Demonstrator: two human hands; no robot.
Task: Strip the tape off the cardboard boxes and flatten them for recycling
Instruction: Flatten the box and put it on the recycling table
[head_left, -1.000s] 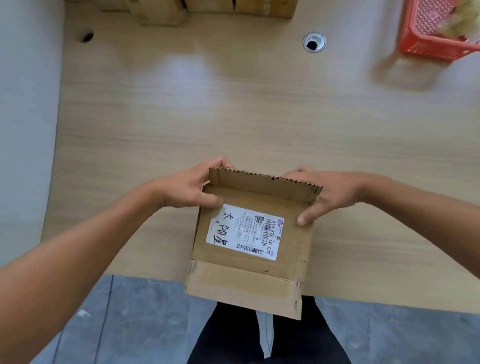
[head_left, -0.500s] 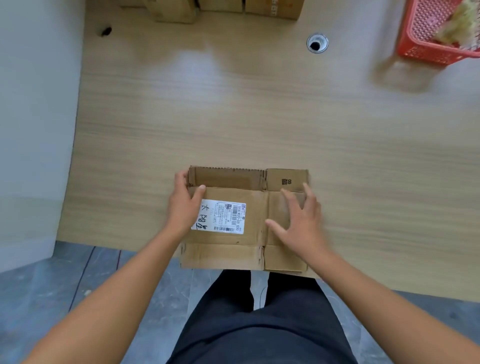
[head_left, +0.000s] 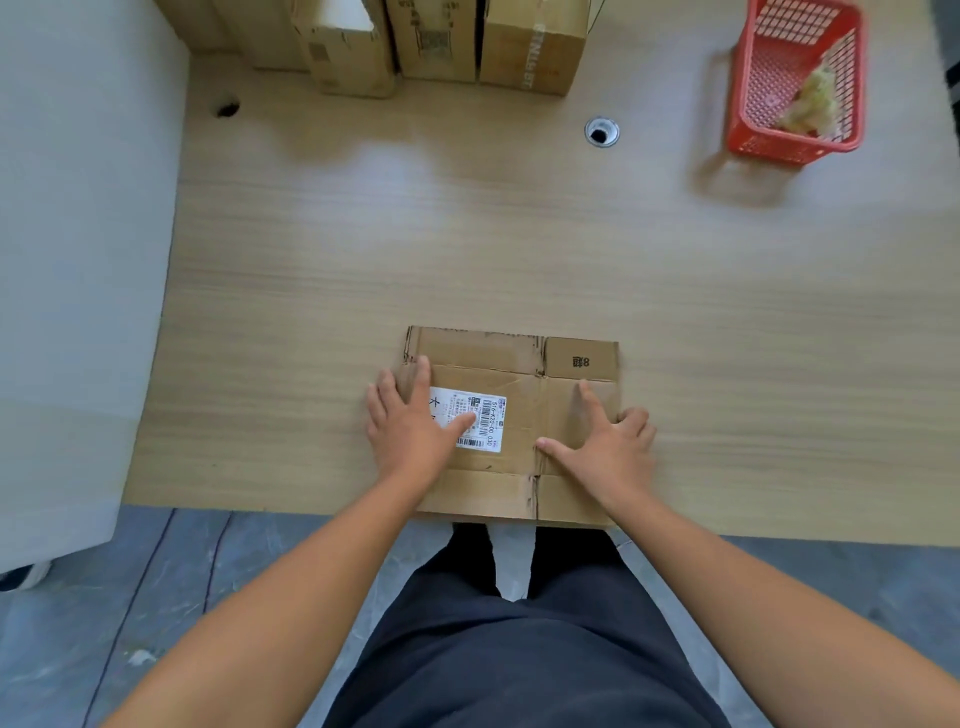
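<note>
A small brown cardboard box (head_left: 519, 374) lies flattened on the wooden table (head_left: 467, 249) at its near edge, a white shipping label (head_left: 485, 415) facing up. My left hand (head_left: 410, 426) presses flat on the box's left side, fingers spread, thumb over the label. My right hand (head_left: 605, 447) presses flat on the right side, some fingers reaching past the box's right edge. Both hands hold nothing.
Several upright cardboard boxes (head_left: 441, 41) stand in a row at the table's far edge. A red plastic basket (head_left: 795, 83) with crumpled yellowish scraps sits at the far right. A round cable hole (head_left: 601, 131) lies between them. A white wall (head_left: 78, 260) borders the left.
The box, held half open above the table edge a second ago, now lies flat on the table. Both hands have spread flat on it and shifted outward.
</note>
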